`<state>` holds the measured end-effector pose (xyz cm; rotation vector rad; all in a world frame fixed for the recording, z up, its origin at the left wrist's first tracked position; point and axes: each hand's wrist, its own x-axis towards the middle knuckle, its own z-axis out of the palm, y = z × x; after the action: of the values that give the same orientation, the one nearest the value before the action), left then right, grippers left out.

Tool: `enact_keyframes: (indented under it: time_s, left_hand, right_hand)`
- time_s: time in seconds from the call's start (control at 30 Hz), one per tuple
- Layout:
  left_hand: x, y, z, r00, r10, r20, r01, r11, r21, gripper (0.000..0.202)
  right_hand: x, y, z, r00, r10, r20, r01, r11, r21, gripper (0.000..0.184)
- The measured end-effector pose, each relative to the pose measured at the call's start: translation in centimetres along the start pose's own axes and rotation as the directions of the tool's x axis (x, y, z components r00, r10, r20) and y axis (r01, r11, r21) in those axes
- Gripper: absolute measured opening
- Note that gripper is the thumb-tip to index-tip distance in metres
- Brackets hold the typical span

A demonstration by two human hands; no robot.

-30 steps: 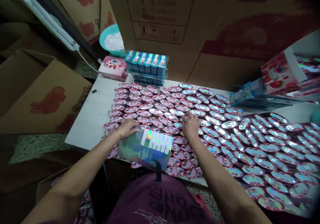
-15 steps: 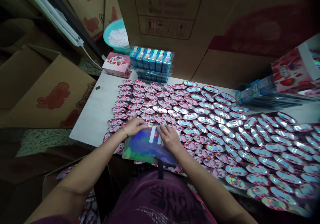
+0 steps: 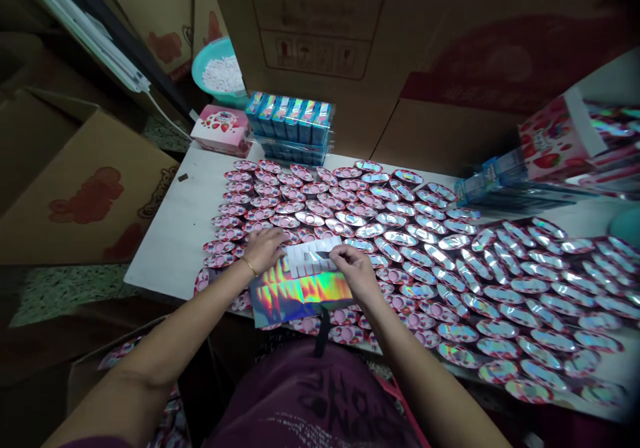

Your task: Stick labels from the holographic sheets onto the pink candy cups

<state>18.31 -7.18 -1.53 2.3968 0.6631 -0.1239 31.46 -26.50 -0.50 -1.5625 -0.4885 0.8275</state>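
Observation:
A shiny rainbow holographic sheet (image 3: pixel 300 295) lies over the rows of packs in front of me. White label-like strips (image 3: pixel 304 256) are on its upper part. At the sheet's upper left edge, my left hand (image 3: pixel 264 251) is closed on it with bent fingers, a thin gold bracelet at the wrist. My right hand (image 3: pixel 356 269) pinches a small dark strip (image 3: pixel 324 255) just over the white strips; its exact kind is hard to make out. Many oval-topped pink and silvery packs (image 3: pixel 310 219) surround both hands.
Behind the packs stand a pink strawberry-print box (image 3: pixel 221 130) and wrapped blue boxes (image 3: pixel 290 128). A large carton (image 3: pixel 320 41) rises at the back. A teal basin (image 3: pixel 205 68) holds white pieces. More strawberry-print boxes (image 3: pixel 550 135) are at right. An open carton (image 3: pixel 100 195) stands left of the white table (image 3: pixel 160 235).
My right hand has lifted from lying on the sheet into a pinch, moving slightly right. More of the white strips show, and the sheet's reflection has turned from blue-green to yellow-red.

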Motion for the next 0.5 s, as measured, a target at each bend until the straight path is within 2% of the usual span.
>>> enact_keyframes:
  time_s: [0.03,0.07,0.13,0.2,0.23,0.3,0.37,0.5]
  left_hand:
    - [0.2,0.9,0.2,1.000,0.000,-0.009,-0.001,0.984,-0.176,0.028]
    - [0.5,1.9,0.5,1.000,-0.020,0.002,0.019,0.928,-0.372,0.033]
    - [1.4,4.1,1.3,0.991,-0.086,0.099,0.131,0.707,-0.695,0.041]
    - [2.5,6.1,2.3,0.968,-0.148,0.202,0.250,0.490,-0.835,0.043]
    - [3.1,6.9,2.7,0.959,-0.166,0.228,0.279,0.424,-0.862,0.043]
    - [4.3,7.9,3.6,0.954,-0.165,0.251,0.295,0.352,-0.888,0.047]
    - [5.5,8.5,4.2,0.957,-0.151,0.249,0.286,0.322,-0.903,0.050]
    - [8.4,9.2,4.8,0.957,-0.122,0.264,0.290,0.333,-0.897,0.046]
  right_hand:
    - [0.3,0.0,-0.5,0.998,0.057,-0.017,-0.056,0.997,0.056,0.013]
    - [0.6,0.0,-0.9,0.994,0.104,-0.032,-0.100,0.990,0.102,0.015]
    - [1.2,0.1,-1.7,0.984,0.166,-0.062,-0.153,0.974,0.167,0.017]
    - [1.6,0.1,-2.5,0.977,0.191,-0.092,-0.168,0.962,0.217,0.018]
    - [1.7,0.0,-2.8,0.976,0.194,-0.102,-0.166,0.957,0.237,0.019]
    - [1.8,-0.1,-3.5,0.972,0.202,-0.119,-0.165,0.949,0.268,0.019]
    - [2.0,-0.1,-4.2,0.966,0.217,-0.141,-0.172,0.945,0.278,0.020]
    - [3.3,0.6,-5.7,0.938,0.215,-0.271,-0.141,0.953,0.269,0.021]
